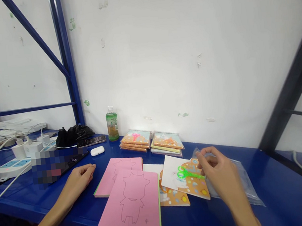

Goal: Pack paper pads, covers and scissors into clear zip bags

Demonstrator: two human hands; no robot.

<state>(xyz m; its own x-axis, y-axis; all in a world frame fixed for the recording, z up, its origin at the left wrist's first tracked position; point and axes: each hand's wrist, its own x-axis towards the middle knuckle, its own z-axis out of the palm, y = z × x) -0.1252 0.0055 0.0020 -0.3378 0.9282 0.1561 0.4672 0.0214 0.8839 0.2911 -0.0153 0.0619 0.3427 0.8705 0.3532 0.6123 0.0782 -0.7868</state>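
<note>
My left hand rests on the blue table, fingers curled together with nothing visible in them, left of the pink paper. Over at the right, my right hand has thumb and forefinger pinched at the raised edge of a clear plastic bag, partly hidden behind the hand. Just left of it, green child's scissors lie on a booklet with an orange bear print. A second booklet sits partly under it. Two stacks of pink-topped paper with line-drawn animal figures overlap in front of me.
Two piles of bagged booklet sets stand near the wall, beside a green-labelled bottle. A white earphone case, a phone, a black plastic bag and a power strip with cables crowd the left. A blue post rises behind.
</note>
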